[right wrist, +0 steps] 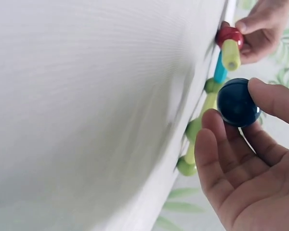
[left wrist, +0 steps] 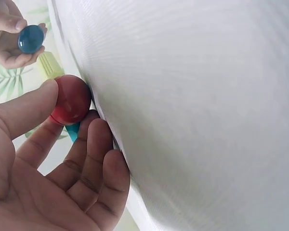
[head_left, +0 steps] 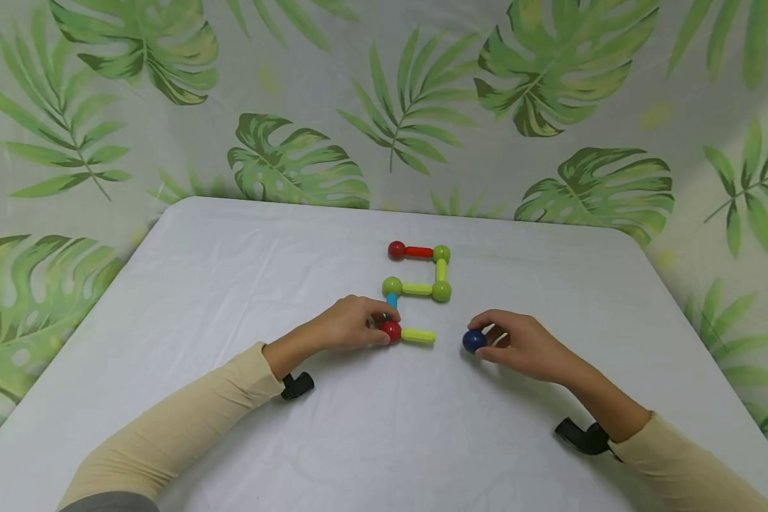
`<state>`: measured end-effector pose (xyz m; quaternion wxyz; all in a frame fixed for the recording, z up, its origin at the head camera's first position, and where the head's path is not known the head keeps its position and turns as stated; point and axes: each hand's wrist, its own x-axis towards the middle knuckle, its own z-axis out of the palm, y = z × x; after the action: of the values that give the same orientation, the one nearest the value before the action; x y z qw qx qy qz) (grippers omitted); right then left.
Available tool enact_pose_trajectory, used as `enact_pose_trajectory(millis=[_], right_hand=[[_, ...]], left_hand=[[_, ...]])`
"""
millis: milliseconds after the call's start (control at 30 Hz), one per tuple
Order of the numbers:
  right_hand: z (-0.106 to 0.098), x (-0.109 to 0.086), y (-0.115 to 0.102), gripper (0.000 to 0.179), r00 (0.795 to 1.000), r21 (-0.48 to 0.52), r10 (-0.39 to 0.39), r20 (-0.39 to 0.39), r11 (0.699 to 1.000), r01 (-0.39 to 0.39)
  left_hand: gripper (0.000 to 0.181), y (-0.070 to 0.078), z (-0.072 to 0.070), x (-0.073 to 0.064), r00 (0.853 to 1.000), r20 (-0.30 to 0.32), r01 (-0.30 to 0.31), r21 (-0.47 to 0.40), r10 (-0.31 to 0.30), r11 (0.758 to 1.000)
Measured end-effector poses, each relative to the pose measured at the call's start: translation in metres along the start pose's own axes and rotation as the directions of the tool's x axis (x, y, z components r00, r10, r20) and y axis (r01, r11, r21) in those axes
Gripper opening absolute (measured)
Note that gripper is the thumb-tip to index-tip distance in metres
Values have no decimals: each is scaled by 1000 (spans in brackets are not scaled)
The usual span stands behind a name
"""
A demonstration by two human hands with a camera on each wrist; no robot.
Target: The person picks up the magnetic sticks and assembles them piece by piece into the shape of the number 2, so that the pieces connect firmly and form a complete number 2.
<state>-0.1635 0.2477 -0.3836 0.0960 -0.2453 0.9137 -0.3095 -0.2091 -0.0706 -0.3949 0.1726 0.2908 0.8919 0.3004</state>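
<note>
Blue ball [head_left: 474,340] sits pinched in my right hand [head_left: 521,346], thumb and fingers curled round it, low over the white table [head_left: 230,284] just right of the yellow-green rod [head_left: 419,336]. My left hand [head_left: 348,324] pinches the red ball [head_left: 391,331] at that rod's other end. A light blue rod [head_left: 392,301] seems to join it to the chain behind, though fingers partly hide it.

Blue rod [head_left: 392,301] – mostly hidden behind the left hand [head_left: 348,323] fingers.
</note>
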Motion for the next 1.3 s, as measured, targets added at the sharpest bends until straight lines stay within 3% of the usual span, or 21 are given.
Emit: enact_pose_trajectory(millis=[200,633,1300], right_hand=[[-1,7,-6,33,1000,-25,-30,5,999,30],[10,28,-8,32,996,-26,28,89,999,-26],[18,34,-11,30,995,-9,5,104,1000,-4]], left_hand=[[28,-1,1,2,1000,2,9,13,-9,1000],[29,-1,0,1,1000,-2,-8,14,8,1000],[31,0,2,-1,1000,-11,-2,28,2,1000]])
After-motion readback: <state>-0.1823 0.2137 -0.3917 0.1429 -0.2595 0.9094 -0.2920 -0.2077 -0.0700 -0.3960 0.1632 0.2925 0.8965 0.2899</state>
